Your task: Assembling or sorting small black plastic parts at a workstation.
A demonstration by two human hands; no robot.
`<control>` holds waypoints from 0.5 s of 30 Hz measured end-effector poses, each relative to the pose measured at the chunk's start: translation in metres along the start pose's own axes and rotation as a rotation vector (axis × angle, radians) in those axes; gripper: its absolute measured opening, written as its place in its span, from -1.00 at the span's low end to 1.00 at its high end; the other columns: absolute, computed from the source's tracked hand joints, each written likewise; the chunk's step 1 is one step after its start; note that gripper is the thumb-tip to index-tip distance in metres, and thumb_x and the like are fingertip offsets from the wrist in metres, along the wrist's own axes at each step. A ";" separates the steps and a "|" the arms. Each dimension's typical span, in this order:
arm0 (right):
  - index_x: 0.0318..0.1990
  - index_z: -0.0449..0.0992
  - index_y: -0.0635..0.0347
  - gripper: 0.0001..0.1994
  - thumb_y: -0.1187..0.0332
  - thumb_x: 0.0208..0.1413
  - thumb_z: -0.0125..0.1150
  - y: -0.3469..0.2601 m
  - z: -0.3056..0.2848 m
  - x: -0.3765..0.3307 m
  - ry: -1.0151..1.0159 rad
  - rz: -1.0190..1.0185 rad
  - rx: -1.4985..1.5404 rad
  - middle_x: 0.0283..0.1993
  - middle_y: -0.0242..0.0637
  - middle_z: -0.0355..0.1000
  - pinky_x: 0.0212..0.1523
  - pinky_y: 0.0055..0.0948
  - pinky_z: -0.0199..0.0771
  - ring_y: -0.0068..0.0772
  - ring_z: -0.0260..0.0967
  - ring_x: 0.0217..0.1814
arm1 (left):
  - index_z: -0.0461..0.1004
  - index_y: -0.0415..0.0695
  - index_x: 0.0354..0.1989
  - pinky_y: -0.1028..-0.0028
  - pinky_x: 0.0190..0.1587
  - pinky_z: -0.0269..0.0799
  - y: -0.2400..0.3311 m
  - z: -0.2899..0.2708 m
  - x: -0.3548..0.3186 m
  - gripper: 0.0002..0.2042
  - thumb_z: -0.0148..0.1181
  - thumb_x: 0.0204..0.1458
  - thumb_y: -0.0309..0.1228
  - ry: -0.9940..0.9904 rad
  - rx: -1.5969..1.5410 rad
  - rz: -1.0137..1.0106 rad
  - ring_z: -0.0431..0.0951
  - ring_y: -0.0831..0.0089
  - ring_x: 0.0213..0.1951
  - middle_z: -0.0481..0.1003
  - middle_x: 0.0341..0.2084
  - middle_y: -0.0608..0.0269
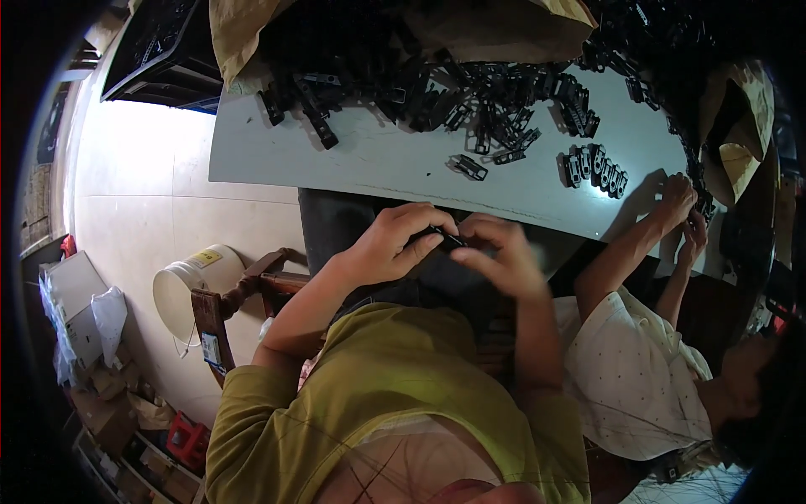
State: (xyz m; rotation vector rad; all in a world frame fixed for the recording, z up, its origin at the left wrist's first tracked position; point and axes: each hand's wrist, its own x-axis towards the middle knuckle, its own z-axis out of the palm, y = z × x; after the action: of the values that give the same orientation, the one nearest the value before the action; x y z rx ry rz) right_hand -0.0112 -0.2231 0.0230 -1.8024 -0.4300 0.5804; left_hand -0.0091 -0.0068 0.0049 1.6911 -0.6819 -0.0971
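A small dark, elongated part is between my two hands, just off the near edge of the white table. My left hand pinches one end of it with thumb and fingers. On its other end, my right hand has thumb and fingers closed, slightly blurred. The fingers cover much of the part, so its exact kind is unclear. Beyond my hands, a single black slotted part lies near the table edge. A loose heap of similar black parts spreads behind it. Several more sit side by side in a row farther right.
On my right, a co-worker in a white dotted shirt has both hands at the table's right end. Brown paper bags stand at the back. Left are a wooden chair, a white bucket and cardboard boxes.
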 end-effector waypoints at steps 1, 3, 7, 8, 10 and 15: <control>-0.28 0.44 0.33 -0.83 0.51 -0.02 0.27 -0.007 -0.013 0.003 0.116 0.002 -0.045 -0.28 -0.27 0.40 -0.31 -0.55 0.40 -0.50 0.39 -0.32 | 0.42 -0.27 -0.21 0.58 -0.52 0.30 0.002 -0.001 -0.003 -0.85 -0.01 0.17 -0.45 -0.012 -0.029 -0.048 0.36 0.63 -0.60 0.44 -0.43 0.26; -0.24 0.48 0.31 -0.84 0.52 -0.01 0.21 -0.007 -0.045 0.010 0.458 -0.048 -0.248 -0.26 -0.25 0.44 -0.30 -0.51 0.41 -0.44 0.42 -0.32 | 0.41 -0.27 -0.21 0.60 -0.52 0.29 0.007 -0.009 -0.010 -0.85 -0.02 0.18 -0.44 0.025 -0.154 -0.207 0.35 0.64 -0.61 0.42 -0.45 0.28; -0.24 0.50 0.30 -0.84 0.49 0.00 0.23 -0.035 -0.068 0.017 0.393 -0.002 -0.445 -0.30 -0.28 0.46 -0.33 -0.55 0.34 -0.49 0.39 -0.30 | 0.37 -0.26 -0.19 0.64 -0.52 0.26 0.011 -0.011 -0.011 -0.83 -0.05 0.20 -0.40 0.191 -0.365 -0.370 0.32 0.68 -0.61 0.39 -0.46 0.31; -0.21 0.48 0.31 -0.80 0.45 -0.01 0.25 -0.041 -0.055 0.019 0.227 -0.011 -0.272 -0.33 -0.28 0.45 -0.34 -0.55 0.34 -0.50 0.39 -0.31 | 0.35 -0.25 -0.18 0.65 -0.52 0.26 0.012 -0.008 -0.009 -0.84 -0.04 0.20 -0.40 0.204 -0.366 -0.354 0.31 0.69 -0.62 0.38 -0.45 0.31; -0.18 0.45 0.33 -0.74 0.39 0.00 0.28 -0.046 -0.030 0.021 -0.009 -0.031 -0.072 -0.37 -0.30 0.43 -0.37 -0.56 0.32 -0.54 0.37 -0.34 | 0.35 -0.25 -0.18 0.65 -0.52 0.26 0.019 -0.003 -0.003 -0.85 -0.04 0.20 -0.42 0.220 -0.356 -0.319 0.31 0.69 -0.62 0.38 -0.44 0.31; -0.21 0.42 0.36 -0.76 0.35 0.10 0.23 -0.027 0.003 0.012 -0.014 0.128 0.413 -0.43 -0.33 0.40 -0.44 -0.58 0.34 -0.60 0.32 -0.45 | 0.38 -0.27 -0.26 0.64 -0.55 0.28 0.028 0.000 0.000 -0.89 -0.08 0.15 -0.52 0.228 -0.287 -0.260 0.35 0.70 -0.62 0.41 -0.40 0.26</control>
State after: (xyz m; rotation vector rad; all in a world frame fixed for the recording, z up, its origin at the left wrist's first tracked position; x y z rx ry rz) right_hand -0.0031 -0.2062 0.0456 -1.4361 -0.1858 0.7144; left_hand -0.0198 -0.0093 0.0305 1.4769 -0.2610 -0.1744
